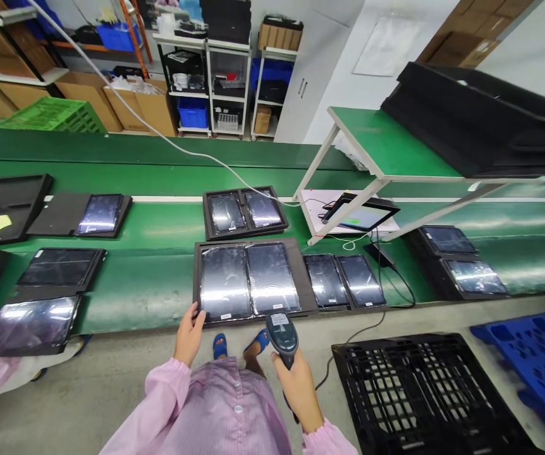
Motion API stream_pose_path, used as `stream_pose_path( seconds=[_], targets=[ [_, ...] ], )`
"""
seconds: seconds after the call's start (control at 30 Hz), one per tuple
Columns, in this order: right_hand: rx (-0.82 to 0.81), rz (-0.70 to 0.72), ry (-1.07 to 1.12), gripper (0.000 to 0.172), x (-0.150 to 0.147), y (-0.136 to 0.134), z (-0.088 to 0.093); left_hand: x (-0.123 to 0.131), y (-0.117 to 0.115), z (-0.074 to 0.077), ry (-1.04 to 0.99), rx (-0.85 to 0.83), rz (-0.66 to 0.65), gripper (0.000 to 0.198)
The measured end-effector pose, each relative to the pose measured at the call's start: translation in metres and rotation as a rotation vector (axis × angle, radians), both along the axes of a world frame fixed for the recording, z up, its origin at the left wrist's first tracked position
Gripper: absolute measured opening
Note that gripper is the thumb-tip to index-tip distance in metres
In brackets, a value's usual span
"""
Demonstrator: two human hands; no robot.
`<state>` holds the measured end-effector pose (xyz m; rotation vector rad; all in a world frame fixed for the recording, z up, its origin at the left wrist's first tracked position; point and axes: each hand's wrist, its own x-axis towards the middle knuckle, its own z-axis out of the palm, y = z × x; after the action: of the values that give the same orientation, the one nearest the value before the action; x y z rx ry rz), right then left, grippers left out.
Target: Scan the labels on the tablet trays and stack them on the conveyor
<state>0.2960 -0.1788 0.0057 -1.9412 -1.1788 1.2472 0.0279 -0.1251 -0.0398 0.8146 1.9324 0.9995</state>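
Observation:
My right hand (300, 384) grips a grey handheld barcode scanner (282, 335), its head pointing at the near edge of a dark tray (308, 287). That tray lies on the green conveyor belt (159, 278) and carries two wrapped tablets (248, 278) side by side. My left hand (189, 335) rests on the tray's near left corner, thumb on its rim. A cable runs from the scanner down to the floor.
More trays with tablets lie along the belt: one behind (244, 212), one right (343, 280), others left (30, 325) and far right (462, 262). A green raised shelf (386, 148) holds black trays. Black pallet (424, 392) and blue pallet (533, 354) sit on the floor at right.

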Motion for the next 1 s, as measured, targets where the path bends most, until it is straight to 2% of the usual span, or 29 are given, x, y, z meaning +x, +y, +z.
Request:
stream_pose_path(
  seconds=[0.13, 0.27, 0.4, 0.53, 0.8, 0.9, 1.0],
  targets=[
    [0.004, 0.096, 0.139, 0.041, -0.042, -0.015, 0.0, -0.006, 0.008, 0.006, -0.252, 0.026, 0.157, 0.049],
    [0.024, 0.137, 0.086, 0.041, -0.077, -0.026, -0.007, -0.011, 0.009, 0.005, -0.418, 0.043, 0.273, 0.058],
    [-0.001, 0.151, 0.152, 0.045, -0.09, -0.03, -0.01, -0.01, 0.008, 0.005, -0.462, 0.058, 0.312, 0.061],
    [-0.027, 0.159, 0.151, 0.049, -0.089, -0.03, -0.011, -0.007, 0.007, 0.007, -0.487, 0.064, 0.33, 0.063],
    [-0.013, 0.156, 0.151, 0.044, -0.087, -0.035, -0.01, -0.007, 0.005, 0.006, -0.467, 0.06, 0.304, 0.062],
    [0.019, 0.111, 0.122, 0.038, -0.065, -0.027, -0.012, -0.009, 0.007, 0.009, -0.409, 0.038, 0.244, 0.063],
    [0.075, -0.065, -0.011, 0.041, -0.016, 0.004, -0.018, -0.01, 0.01, 0.012, -0.333, 0.002, 0.18, 0.059]
  ],
)
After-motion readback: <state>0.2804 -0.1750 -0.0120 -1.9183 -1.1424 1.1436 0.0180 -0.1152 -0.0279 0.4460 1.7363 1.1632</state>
